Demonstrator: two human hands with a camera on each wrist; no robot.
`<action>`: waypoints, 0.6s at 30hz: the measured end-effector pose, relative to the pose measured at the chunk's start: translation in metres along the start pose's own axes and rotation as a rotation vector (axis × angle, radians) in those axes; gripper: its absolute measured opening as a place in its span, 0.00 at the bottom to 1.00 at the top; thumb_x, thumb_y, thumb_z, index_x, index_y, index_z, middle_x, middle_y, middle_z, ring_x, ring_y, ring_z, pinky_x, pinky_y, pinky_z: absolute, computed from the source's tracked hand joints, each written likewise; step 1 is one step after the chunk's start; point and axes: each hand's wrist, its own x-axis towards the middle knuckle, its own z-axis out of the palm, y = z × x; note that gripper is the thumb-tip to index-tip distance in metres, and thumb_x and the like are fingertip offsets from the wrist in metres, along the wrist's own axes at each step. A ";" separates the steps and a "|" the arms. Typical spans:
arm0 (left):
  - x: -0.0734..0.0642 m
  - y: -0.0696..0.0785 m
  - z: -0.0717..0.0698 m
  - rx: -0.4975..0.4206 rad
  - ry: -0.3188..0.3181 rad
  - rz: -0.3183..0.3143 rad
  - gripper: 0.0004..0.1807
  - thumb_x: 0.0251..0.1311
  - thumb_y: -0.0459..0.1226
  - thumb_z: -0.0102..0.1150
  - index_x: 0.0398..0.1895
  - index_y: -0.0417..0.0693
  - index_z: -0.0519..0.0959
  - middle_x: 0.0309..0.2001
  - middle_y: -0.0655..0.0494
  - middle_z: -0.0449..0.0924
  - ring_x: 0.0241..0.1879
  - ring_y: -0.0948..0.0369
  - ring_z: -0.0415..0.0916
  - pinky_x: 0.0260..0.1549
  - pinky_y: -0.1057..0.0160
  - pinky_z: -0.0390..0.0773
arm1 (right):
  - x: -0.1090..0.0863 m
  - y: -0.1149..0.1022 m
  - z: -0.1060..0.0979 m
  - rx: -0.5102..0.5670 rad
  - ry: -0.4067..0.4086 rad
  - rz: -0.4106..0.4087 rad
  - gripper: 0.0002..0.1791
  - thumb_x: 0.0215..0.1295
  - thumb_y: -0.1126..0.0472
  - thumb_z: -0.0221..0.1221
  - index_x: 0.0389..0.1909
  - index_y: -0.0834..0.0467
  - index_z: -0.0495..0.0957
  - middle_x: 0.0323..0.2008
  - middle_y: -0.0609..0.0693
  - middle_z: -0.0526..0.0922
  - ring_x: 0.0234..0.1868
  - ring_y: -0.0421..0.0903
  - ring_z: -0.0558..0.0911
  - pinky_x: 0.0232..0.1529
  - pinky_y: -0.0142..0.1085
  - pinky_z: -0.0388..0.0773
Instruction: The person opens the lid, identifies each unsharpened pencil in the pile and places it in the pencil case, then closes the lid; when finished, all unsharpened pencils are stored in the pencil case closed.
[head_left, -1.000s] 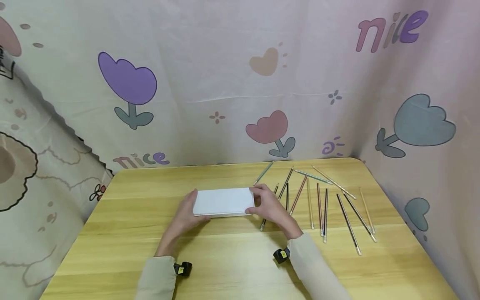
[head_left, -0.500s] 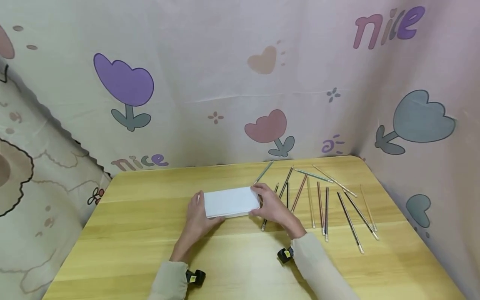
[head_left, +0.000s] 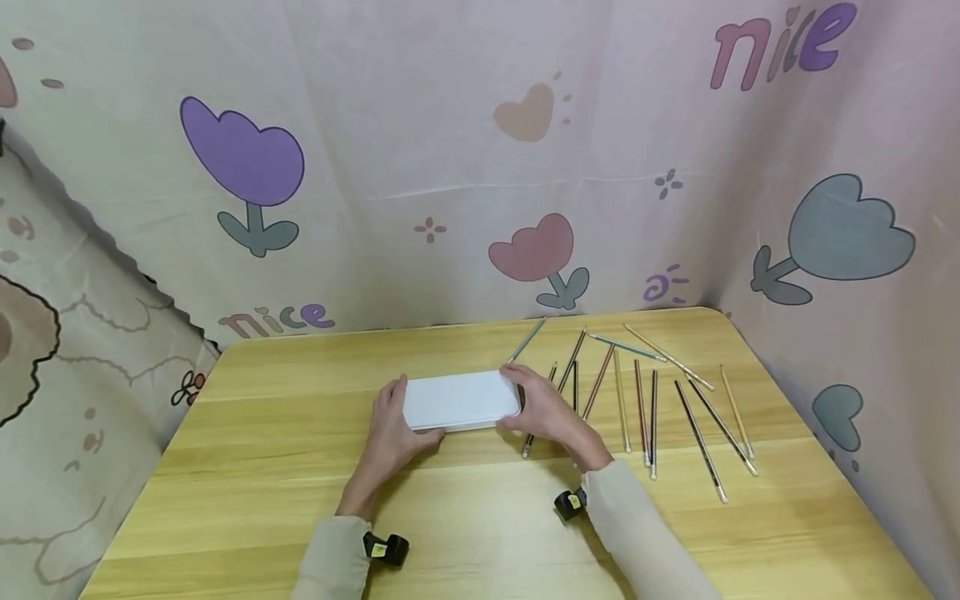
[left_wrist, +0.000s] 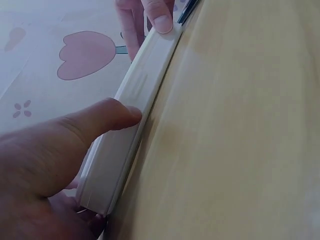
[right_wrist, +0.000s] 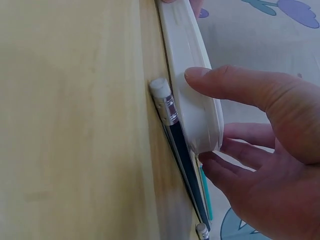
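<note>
A long white box (head_left: 459, 400) with rounded corners lies low over the wooden table, its plain flat top facing up. My left hand (head_left: 390, 427) grips its left end; in the left wrist view the thumb (left_wrist: 112, 117) presses along the front side and the other fingers curl behind. At the opposite end my right hand (head_left: 543, 407) holds the box, thumb (right_wrist: 220, 82) on the front side and fingers round the end. A dark pencil with a white eraser (right_wrist: 161, 89) lies close beside the box in the right wrist view. The inside of the box is hidden.
Several loose pencils (head_left: 620, 400) are spread over the right half of the table (head_left: 262, 433), dark, red, natural wood and teal ones. A teal pencil (head_left: 527, 340) lies behind the right hand. A printed curtain (head_left: 405, 125) hangs along the table's back edge.
The box has shifted slightly to the right over the last second, and my left hand has moved right with it. My right hand stays on its end; the pencils lie as before.
</note>
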 end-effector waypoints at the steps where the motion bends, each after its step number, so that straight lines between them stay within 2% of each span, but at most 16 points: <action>1: 0.000 0.000 0.001 -0.004 0.003 -0.002 0.65 0.43 0.46 0.81 0.79 0.31 0.51 0.73 0.29 0.54 0.71 0.36 0.55 0.66 0.36 0.62 | 0.000 0.001 0.000 0.003 0.005 0.002 0.51 0.46 0.67 0.80 0.72 0.70 0.66 0.73 0.65 0.66 0.70 0.64 0.69 0.67 0.52 0.68; 8: -0.001 -0.001 -0.001 -0.006 0.042 -0.012 0.64 0.39 0.46 0.83 0.77 0.31 0.55 0.69 0.29 0.59 0.66 0.36 0.60 0.62 0.35 0.65 | 0.001 -0.001 0.003 0.003 0.015 0.003 0.51 0.44 0.66 0.80 0.71 0.70 0.68 0.73 0.63 0.67 0.69 0.63 0.71 0.65 0.51 0.71; 18: 0.001 0.002 0.002 0.025 0.051 -0.022 0.63 0.37 0.47 0.81 0.76 0.33 0.57 0.68 0.30 0.62 0.65 0.38 0.60 0.62 0.36 0.66 | 0.002 0.000 -0.001 -0.021 0.028 -0.029 0.48 0.41 0.64 0.81 0.67 0.69 0.72 0.69 0.62 0.72 0.65 0.61 0.75 0.62 0.49 0.75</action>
